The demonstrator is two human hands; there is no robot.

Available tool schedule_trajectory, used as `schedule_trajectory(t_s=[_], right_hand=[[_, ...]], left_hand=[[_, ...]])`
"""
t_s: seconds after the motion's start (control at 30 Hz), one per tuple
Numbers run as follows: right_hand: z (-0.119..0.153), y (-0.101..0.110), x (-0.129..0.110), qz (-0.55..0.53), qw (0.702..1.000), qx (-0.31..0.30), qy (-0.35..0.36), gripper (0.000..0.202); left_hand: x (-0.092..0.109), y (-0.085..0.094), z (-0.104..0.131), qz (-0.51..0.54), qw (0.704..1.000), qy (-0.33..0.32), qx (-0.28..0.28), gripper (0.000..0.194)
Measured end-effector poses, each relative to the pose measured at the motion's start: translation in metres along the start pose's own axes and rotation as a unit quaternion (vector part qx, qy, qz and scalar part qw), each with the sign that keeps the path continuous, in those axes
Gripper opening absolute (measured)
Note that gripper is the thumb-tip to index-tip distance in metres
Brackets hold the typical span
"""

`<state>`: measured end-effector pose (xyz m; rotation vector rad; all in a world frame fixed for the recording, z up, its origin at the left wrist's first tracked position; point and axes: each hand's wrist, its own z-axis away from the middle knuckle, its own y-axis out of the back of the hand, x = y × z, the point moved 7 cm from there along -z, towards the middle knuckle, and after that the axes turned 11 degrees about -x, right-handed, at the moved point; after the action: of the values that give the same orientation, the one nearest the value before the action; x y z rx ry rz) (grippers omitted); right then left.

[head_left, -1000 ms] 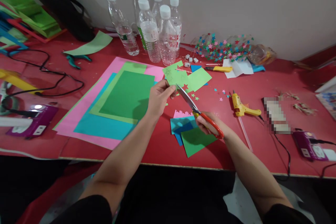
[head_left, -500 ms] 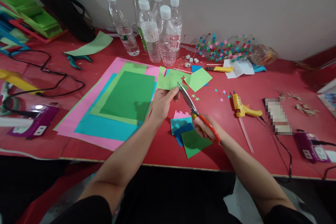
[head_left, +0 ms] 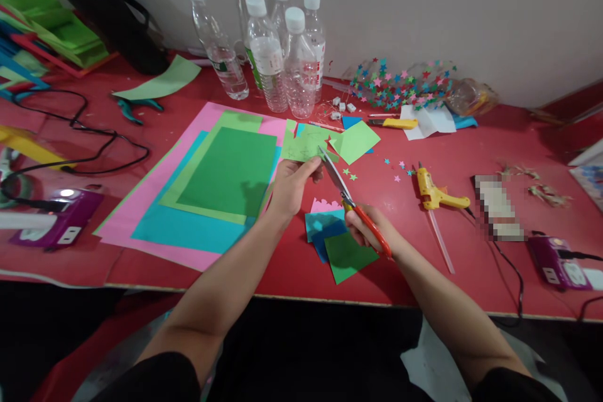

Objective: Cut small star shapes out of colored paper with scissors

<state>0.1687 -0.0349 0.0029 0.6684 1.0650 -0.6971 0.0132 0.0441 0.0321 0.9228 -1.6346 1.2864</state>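
Note:
My left hand (head_left: 292, 185) pinches a light green piece of paper (head_left: 302, 144) above the red table (head_left: 292, 270); faint drawn shapes show on the sheet. My right hand (head_left: 370, 230) grips red-handled scissors (head_left: 351, 202), whose blades point up-left and meet the paper's right edge beside my left thumb. Under my right hand lie small cut sheets: dark green (head_left: 347, 255), blue (head_left: 325, 229) and a pink scalloped scrap (head_left: 326, 205).
A stack of large coloured sheets (head_left: 207, 182) lies to the left. Several water bottles (head_left: 277, 44) stand by the wall. A yellow glue gun (head_left: 436, 196), a yellow utility knife (head_left: 394, 122), loose paper stars (head_left: 400, 85), cables (head_left: 80, 138) and purple power strips (head_left: 558, 260) lie around.
The paper turned in my left hand and lowered a little from one second ago. The scissors shifted slightly left and down with it; since half a second ago almost nothing moved.

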Motion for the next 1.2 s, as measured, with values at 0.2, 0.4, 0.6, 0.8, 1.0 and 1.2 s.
schedule_trajectory(t_s=[0.2, 0.4, 0.6, 0.8, 1.0, 1.2], right_hand=[[0.002, 0.0, -0.008, 0.023, 1.0, 0.011, -0.013, 0.043], [0.003, 0.001, -0.008, 0.019, 1.0, 0.019, -0.014, 0.044], [0.003, 0.003, -0.005, 0.027, 0.999, 0.022, -0.011, 0.045], [0.005, 0.005, -0.009, 0.027, 0.999, 0.023, -0.006, 0.046], [0.006, 0.006, -0.01, 0.025, 0.999, 0.022, -0.022, 0.042], [0.004, 0.008, -0.007, 0.017, 0.999, 0.016, -0.023, 0.042]], left_hand=[[0.001, 0.0, 0.0, -0.01, 1.0, 0.005, 0.004, 0.021], [0.001, -0.001, 0.0, 0.003, 1.0, 0.006, 0.004, 0.017], [0.002, -0.001, -0.001, 0.004, 1.0, 0.0, -0.005, 0.018], [0.003, 0.0, -0.001, -0.015, 1.0, -0.002, -0.01, 0.021], [0.005, 0.001, -0.002, -0.006, 1.0, -0.014, -0.014, 0.017], [0.008, 0.008, -0.004, 0.028, 0.999, -0.027, 0.023, 0.021]])
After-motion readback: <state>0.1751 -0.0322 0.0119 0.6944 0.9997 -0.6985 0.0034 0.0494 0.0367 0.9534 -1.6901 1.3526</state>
